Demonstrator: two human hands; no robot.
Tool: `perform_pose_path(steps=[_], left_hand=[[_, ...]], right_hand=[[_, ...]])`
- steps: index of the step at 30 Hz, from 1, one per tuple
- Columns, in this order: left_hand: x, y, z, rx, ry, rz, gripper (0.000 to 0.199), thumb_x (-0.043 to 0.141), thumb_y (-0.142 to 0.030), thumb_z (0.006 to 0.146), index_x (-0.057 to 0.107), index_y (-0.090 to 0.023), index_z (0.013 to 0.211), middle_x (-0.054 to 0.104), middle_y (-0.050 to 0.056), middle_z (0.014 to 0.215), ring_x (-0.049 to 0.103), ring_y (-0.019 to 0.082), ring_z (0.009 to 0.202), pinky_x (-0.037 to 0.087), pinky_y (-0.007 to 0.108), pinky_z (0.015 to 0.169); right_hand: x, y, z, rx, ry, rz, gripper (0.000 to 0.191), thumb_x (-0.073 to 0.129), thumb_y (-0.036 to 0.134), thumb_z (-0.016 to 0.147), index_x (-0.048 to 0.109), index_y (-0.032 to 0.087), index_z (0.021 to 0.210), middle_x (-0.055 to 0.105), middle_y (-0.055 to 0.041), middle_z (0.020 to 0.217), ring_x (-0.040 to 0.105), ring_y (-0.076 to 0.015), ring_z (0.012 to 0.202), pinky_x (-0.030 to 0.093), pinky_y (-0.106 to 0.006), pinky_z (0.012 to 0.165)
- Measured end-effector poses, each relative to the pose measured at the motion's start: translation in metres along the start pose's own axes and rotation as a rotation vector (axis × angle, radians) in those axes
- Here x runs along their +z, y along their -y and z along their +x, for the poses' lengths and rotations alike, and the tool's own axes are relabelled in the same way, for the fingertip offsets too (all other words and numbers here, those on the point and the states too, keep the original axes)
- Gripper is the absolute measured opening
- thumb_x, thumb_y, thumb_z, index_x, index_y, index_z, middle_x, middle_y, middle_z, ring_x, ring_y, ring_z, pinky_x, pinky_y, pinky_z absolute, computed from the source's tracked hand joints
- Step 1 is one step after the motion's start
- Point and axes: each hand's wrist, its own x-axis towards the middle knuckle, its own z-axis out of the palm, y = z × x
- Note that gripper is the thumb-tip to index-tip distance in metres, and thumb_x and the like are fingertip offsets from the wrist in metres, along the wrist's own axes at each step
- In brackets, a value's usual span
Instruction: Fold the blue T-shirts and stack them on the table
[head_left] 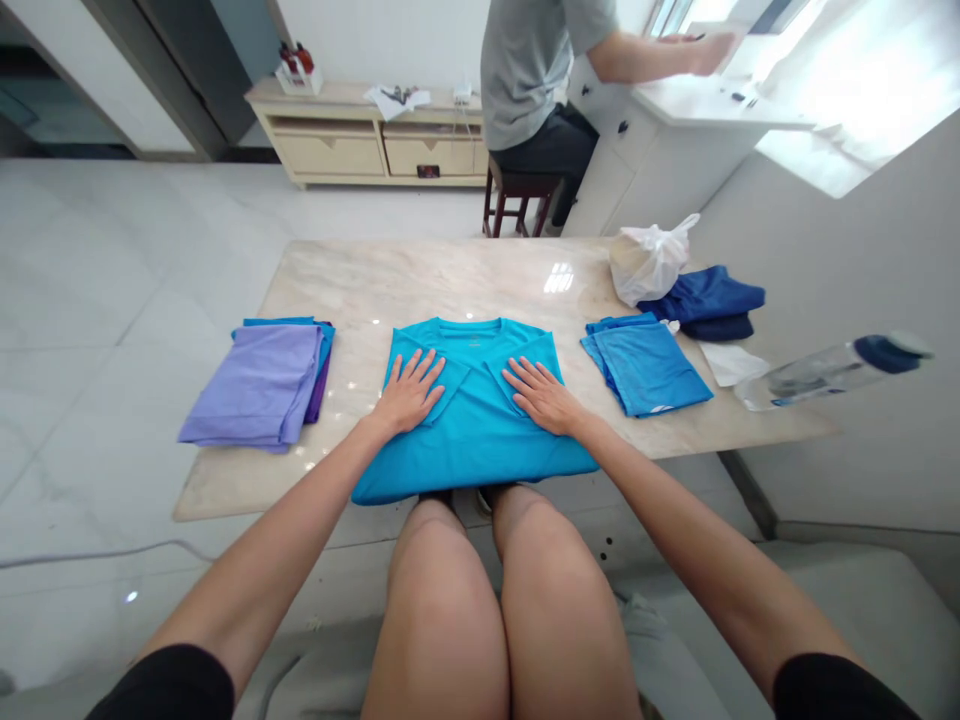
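Note:
A turquoise T-shirt [480, 440] lies on the marble-patterned table [360, 275] in front of me, neckline at the far side and sleeves folded inward. Its lower part hangs over the near edge. My left hand [411, 392] rests flat on the left folded sleeve, fingers spread. On the right folded sleeve lies my right hand [541, 395], also flat with fingers apart. Neither hand grips the cloth. To the left is a stack of folded clothes [255, 385], lilac on top with blue and purple below. A folded blue garment [649, 365] lies to the right.
At the table's right end are a white plastic bag [649, 262], dark blue clothes [705, 300], a white paper [731, 362] and a clear water bottle [825, 375]. Beyond the table, another person [532, 80] sits on a stool [521, 190] near a low cabinet [330, 150].

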Motion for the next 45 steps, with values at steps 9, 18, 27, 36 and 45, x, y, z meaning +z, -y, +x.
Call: perform_pose_path(steps=[9, 18, 27, 36, 45], left_hand=[[0.007, -0.035, -0.051, -0.081, -0.004, 0.014, 0.063, 0.035, -0.045, 0.114, 0.042, -0.026, 0.174, 0.032, 0.009, 0.184, 0.023, 0.034, 0.173, 0.018, 0.066, 0.139], [-0.047, 0.062, 0.042, -0.123, -0.174, -0.197, 0.033, 0.064, -0.027, 0.095, 0.068, -0.019, 0.126, 0.069, 0.017, 0.132, 0.065, 0.033, 0.132, 0.052, 0.051, 0.119], [-0.053, 0.128, 0.113, -0.222, 0.274, -0.285, 0.086, 0.093, -0.068, 0.059, 0.063, -0.021, 0.124, 0.077, 0.007, 0.110, 0.073, 0.029, 0.100, 0.054, 0.032, 0.079], [-0.053, 0.094, 0.100, -0.165, 0.393, -0.395, 0.045, 0.084, -0.061, 0.067, 0.071, -0.021, 0.083, 0.076, 0.000, 0.086, 0.071, 0.025, 0.089, 0.049, 0.030, 0.075], [-0.064, 0.032, -0.010, -0.048, 0.218, -0.265, 0.039, 0.069, -0.043, 0.089, 0.073, -0.023, 0.122, 0.080, 0.012, 0.125, 0.073, 0.033, 0.117, 0.055, 0.038, 0.100]], right_hand=[[0.005, 0.023, -0.040, -0.047, -0.023, 0.110, 0.063, 0.035, 0.051, 0.118, 0.040, 0.026, 0.176, 0.030, -0.0067, 0.184, 0.022, -0.0317, 0.172, 0.023, -0.059, 0.140], [-0.057, -0.053, 0.029, 0.203, -0.195, 0.229, 0.029, 0.060, 0.039, 0.109, 0.075, 0.018, 0.123, 0.073, -0.0152, 0.126, 0.071, -0.0286, 0.119, 0.056, -0.044, 0.111], [-0.067, -0.116, 0.117, 0.325, 0.154, 0.160, 0.088, 0.100, 0.063, 0.070, 0.062, 0.020, 0.136, 0.072, -0.0160, 0.130, 0.068, -0.0365, 0.125, 0.060, -0.043, 0.101], [-0.071, -0.086, 0.125, 0.363, 0.376, 0.093, 0.045, 0.097, 0.046, 0.077, 0.079, 0.020, 0.109, 0.081, -0.0110, 0.110, 0.077, -0.0296, 0.098, 0.057, -0.031, 0.077], [-0.086, 0.003, 0.041, 0.293, 0.246, 0.026, 0.036, 0.086, 0.026, 0.089, 0.077, 0.018, 0.122, 0.081, -0.0126, 0.120, 0.077, -0.0288, 0.110, 0.053, -0.028, 0.086]])
